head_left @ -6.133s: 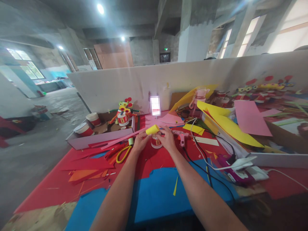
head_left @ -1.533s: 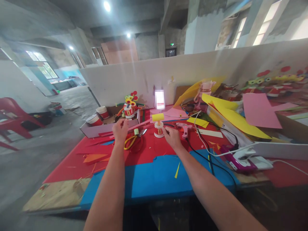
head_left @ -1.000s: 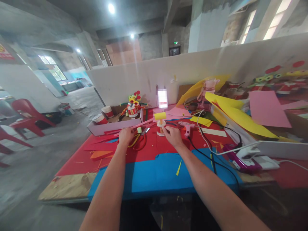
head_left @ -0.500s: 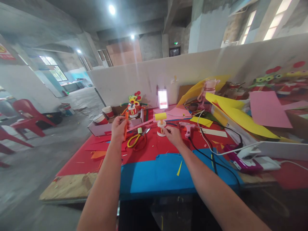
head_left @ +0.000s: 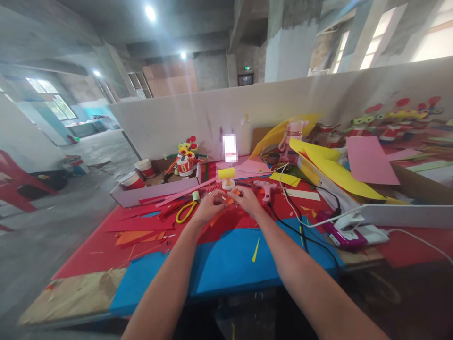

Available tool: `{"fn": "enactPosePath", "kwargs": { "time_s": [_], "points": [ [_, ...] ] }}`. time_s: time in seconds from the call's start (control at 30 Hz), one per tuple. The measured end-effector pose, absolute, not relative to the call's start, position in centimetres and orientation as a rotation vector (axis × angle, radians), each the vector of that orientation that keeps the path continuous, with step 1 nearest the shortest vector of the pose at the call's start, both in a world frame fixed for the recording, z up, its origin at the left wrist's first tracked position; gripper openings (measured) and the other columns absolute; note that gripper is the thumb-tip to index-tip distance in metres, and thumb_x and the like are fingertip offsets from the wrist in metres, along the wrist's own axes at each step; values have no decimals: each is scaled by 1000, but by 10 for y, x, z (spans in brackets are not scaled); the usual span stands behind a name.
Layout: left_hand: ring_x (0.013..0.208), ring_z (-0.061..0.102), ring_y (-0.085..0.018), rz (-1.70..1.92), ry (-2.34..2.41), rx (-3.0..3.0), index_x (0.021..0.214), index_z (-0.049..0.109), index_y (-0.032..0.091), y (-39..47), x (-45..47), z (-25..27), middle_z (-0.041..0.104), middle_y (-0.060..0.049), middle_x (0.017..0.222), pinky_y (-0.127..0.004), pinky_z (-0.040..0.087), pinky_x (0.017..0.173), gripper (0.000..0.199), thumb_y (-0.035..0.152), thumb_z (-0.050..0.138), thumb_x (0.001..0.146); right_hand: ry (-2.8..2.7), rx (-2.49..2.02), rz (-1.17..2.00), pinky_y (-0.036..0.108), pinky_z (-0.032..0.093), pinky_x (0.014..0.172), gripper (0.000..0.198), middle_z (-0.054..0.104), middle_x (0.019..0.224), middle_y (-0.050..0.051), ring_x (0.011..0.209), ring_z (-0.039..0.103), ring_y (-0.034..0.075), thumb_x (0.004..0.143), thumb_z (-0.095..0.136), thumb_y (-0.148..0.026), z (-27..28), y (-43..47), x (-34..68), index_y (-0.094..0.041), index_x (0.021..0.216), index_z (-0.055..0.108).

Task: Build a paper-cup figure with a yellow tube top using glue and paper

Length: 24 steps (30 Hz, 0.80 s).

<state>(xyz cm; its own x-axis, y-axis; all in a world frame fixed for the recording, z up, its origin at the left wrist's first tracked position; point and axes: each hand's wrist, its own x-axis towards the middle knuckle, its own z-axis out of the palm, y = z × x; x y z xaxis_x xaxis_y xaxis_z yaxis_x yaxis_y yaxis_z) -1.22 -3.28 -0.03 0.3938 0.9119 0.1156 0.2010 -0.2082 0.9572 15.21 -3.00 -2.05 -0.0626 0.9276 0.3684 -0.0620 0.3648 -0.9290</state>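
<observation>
My left hand (head_left: 211,206) and my right hand (head_left: 248,201) are close together over the table, fingertips bent inward. A strip of orange paper (head_left: 232,196) is between them, pinched by the right fingers. The left fingers are also closed at the strip, though their exact hold is partly hidden. Just behind the hands stands a small paper cup (head_left: 228,185), its lower part covered by the fingers. On top of it sits a yellow paper roll (head_left: 226,174) on a short orange post. Yellow-handled scissors (head_left: 186,212) lie left of my left hand.
A pink glue gun (head_left: 268,189) lies to the right, its cable near a purple power strip (head_left: 341,233). A finished cup figure (head_left: 184,165) stands at a shallow box (head_left: 159,191) on the left. Blue paper (head_left: 230,257) covers the front edge. A lit phone (head_left: 230,147) leans behind.
My left hand has moved right, bringing the orange strip to my right hand in front of the cup. My right fingers have left the cup's side and now pinch the strip. The view has shifted right.
</observation>
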Motion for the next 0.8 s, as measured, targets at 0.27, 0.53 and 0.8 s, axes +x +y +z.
{"fn": "enactPosePath", "kwargs": {
  "time_s": [0.27, 0.53, 0.8],
  "points": [
    [45, 54, -10, 733, 1053, 1618, 70, 55, 17, -37, -24, -4, 61, 1, 52, -20, 37, 45, 36, 50, 70, 70, -1274, -910, 930, 24, 43, 45, 37, 58, 56, -4, 46, 51, 12, 71, 64, -57, -25, -24, 160, -21, 72, 59],
    [42, 48, -9, 738, 1158, 1797, 70, 53, 18, -32, -36, -4, 54, 4, 47, -20, 33, 46, 34, 50, 60, 77, -1286, -854, 846, 24, 43, 45, 38, 56, 52, -4, 43, 52, 11, 75, 63, -57, -33, -18, 163, -19, 74, 61],
    [53, 53, -13, 763, 1641, 2059, 70, 55, 17, -23, -104, 25, 61, 0, 58, -22, 35, 52, 32, 42, 42, 86, -1234, -816, 947, 20, 37, 39, 39, 55, 52, -5, 39, 47, 9, 78, 60, -58, -25, -26, 159, -19, 80, 56]
  ]
}}
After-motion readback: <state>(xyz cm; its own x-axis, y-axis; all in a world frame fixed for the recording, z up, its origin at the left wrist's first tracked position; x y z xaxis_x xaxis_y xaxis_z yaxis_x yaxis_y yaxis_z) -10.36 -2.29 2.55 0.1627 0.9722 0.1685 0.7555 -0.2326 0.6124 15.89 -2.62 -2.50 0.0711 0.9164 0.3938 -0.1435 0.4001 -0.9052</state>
